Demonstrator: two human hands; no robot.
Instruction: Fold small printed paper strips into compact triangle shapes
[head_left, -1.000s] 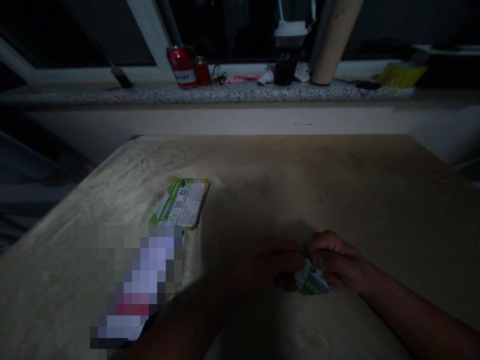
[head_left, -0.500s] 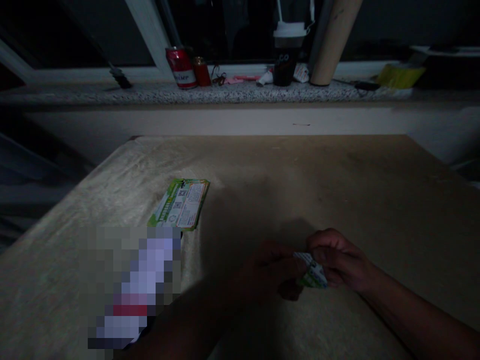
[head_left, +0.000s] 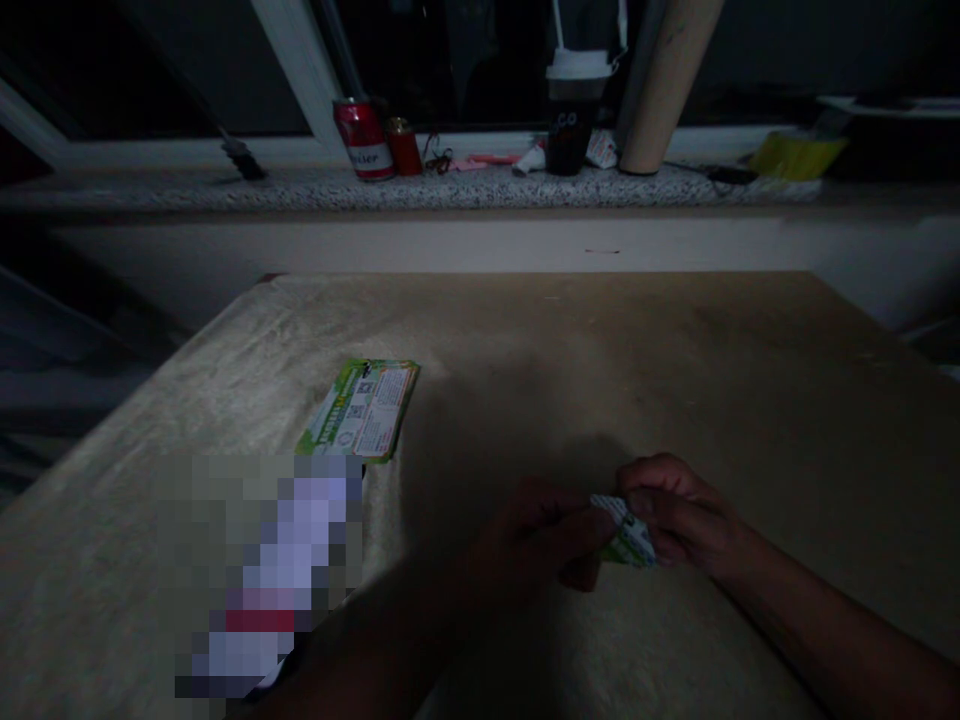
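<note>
Both of my hands meet low over a tan table point(head_left: 675, 360) in dim light. My left hand point(head_left: 536, 540) and my right hand point(head_left: 675, 515) pinch a small folded green-and-white paper point(head_left: 626, 535) between their fingertips, just above the tabletop. Its exact shape is hard to make out in the shadow. A flat green-and-white printed card point(head_left: 364, 408) lies on the table to the left, apart from both hands.
A blurred-out object point(head_left: 270, 570) lies at the front left of the table. Behind the table a stone windowsill point(head_left: 225, 188) carries a red can point(head_left: 364, 135), a dark cup with a white lid point(head_left: 571, 115), a cardboard tube point(head_left: 664, 85) and small clutter.
The folded paper has turned between my fingers and sits a little higher and flatter. Both hands have stayed in almost the same place.
</note>
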